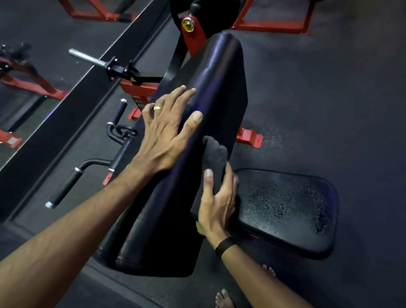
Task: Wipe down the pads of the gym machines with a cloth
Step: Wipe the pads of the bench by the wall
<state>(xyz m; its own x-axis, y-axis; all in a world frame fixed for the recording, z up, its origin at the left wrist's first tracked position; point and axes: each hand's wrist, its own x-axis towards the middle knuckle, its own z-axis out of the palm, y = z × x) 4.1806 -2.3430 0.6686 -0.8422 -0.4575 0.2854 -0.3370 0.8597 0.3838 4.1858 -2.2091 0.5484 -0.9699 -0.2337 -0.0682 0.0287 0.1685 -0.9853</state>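
**Cloth on arm pad, both hands on pad**

Obs. 1: Long black arm pad (215, 96) slopes away from the camera, upper end toward a red pivot bracket (192, 32) with a brass-coloured bolt. Surface glossy, faint blue sheen along the ridge.

Obs. 2: Left hand (167, 135) lies flat on the pad's left edge. Fingers straight and spread apart, thumb out to the right on the pad face. Gold ring (158, 107) on one finger. Nothing held.

Obs. 3: Right hand (219, 202) lower down on the pad's right side, fingers curled round a dark grey cloth (213, 152). Thumb lies up along the cloth; the other fingertips are hidden behind it. Cloth is bunched, pressed against the pad face, its upper end sticking out above the hand. Black band (224, 246) on the right wrist.

Obs. 4: Seat pad (291, 209) just right of the right hand, lower than the arm pad; top is speckled with droplets or scuffs, cannot tell which.

Obs. 5: Curl handle (92, 166) with black grips to the left of the arm pad, beyond the left forearm. Chrome sleeve (86, 57) farther back. Bare feet (226, 305) at the bottom edge on dark rubber floor (341, 87).
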